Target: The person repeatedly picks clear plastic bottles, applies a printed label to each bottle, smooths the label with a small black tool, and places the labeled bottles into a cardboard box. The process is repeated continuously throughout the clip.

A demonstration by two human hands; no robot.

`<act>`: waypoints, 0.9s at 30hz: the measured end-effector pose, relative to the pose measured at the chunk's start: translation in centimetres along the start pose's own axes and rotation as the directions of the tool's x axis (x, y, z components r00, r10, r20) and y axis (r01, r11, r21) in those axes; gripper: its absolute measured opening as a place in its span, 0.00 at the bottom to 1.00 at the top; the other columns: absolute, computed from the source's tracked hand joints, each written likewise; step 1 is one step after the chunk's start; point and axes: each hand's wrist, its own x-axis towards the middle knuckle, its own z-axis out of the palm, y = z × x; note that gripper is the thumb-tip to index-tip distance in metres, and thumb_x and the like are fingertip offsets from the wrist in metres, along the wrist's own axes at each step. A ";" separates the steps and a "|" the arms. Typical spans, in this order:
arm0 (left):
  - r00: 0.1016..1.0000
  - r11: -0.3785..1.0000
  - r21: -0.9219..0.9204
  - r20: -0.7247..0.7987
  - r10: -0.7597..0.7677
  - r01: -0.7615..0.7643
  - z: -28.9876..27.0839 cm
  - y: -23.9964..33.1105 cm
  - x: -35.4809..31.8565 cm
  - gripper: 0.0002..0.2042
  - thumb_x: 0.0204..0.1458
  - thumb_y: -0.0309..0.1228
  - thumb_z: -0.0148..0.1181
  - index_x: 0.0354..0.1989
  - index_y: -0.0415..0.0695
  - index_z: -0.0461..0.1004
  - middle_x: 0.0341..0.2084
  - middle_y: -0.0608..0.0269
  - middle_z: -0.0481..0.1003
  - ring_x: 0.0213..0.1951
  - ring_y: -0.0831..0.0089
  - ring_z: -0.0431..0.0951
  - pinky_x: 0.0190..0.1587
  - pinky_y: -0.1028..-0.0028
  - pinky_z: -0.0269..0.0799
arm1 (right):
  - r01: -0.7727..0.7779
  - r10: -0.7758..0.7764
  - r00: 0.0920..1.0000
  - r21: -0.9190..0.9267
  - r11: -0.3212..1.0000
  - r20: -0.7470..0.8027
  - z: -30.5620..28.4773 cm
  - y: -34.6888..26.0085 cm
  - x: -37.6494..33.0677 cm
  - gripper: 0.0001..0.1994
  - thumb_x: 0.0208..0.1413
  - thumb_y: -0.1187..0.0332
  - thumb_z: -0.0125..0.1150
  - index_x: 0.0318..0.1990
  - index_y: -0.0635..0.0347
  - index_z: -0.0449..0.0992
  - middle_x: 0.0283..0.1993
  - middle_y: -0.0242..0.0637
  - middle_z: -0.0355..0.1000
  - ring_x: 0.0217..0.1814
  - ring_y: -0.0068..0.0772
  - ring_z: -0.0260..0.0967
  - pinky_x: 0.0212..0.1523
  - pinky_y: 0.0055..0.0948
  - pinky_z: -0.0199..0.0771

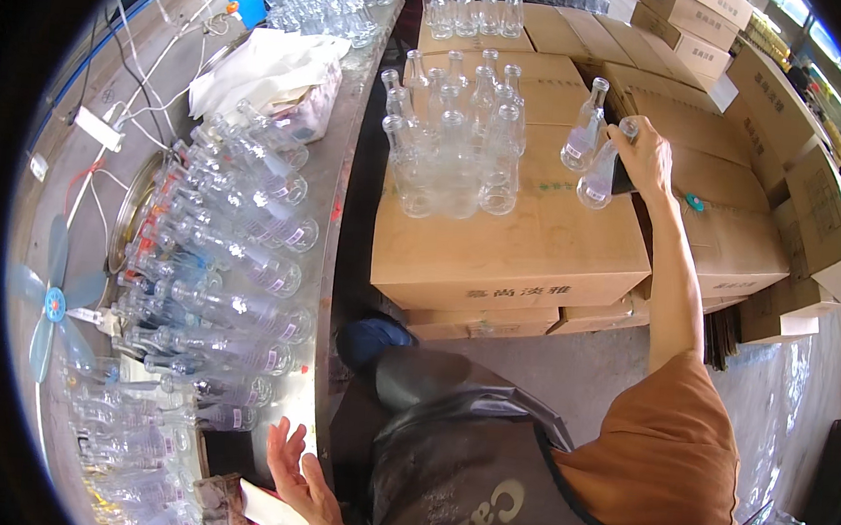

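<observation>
My right hand (647, 156) reaches out over the cardboard boxes, its fingers closed round the neck of a clear glass bottle (596, 185). That bottle leans, with its base toward the left and a label on its side. Close beside it another clear bottle (580, 142) stands on a box. Further left, a cluster of upright glass bottles (451, 163) occupies the same box top (557, 237). My left hand (306, 482) is held palm up with the fingers apart and nothing in it, near the edge of the metal table (315, 285).
Labelled bottles (248, 252) lie in rows along the table at left. Behind them are white paper (259, 70) in a plastic bag and more bottles (330, 12). A blue-bladed fan (55, 304) stands far left. Stacked cartons (828, 215) rise at right.
</observation>
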 end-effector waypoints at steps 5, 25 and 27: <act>0.998 1.000 -0.013 0.050 -0.027 0.028 1.9 0.4 1.3 0.25 0.66 0.36 0.53 0.67 0.36 0.61 0.60 0.51 0.71 0.54 0.62 0.76 0.60 0.65 0.68 | -0.119 0.122 0.992 -0.079 0.990 0.034 1.8 3.5 2.8 0.25 0.54 0.46 0.64 0.47 0.59 0.78 0.37 0.52 0.80 0.43 0.56 0.79 0.44 0.47 0.77; 0.996 0.998 -0.019 0.069 -0.057 0.058 2.0 0.6 1.8 0.24 0.62 0.33 0.60 0.64 0.35 0.66 0.58 0.51 0.73 0.53 0.61 0.78 0.56 0.66 0.70 | 0.190 -0.245 0.964 0.372 0.908 0.105 11.0 -9.6 0.7 0.24 0.55 0.58 0.69 0.52 0.64 0.72 0.42 0.51 0.77 0.44 0.52 0.77 0.45 0.40 0.75; 0.994 0.996 -0.007 0.059 -0.087 0.088 1.4 0.1 1.2 0.23 0.62 0.33 0.59 0.63 0.36 0.67 0.58 0.53 0.74 0.52 0.63 0.78 0.56 0.67 0.71 | 0.035 -0.111 0.973 0.348 0.937 0.201 11.0 -9.1 -0.7 0.21 0.56 0.58 0.68 0.48 0.64 0.73 0.33 0.49 0.77 0.34 0.50 0.77 0.37 0.39 0.76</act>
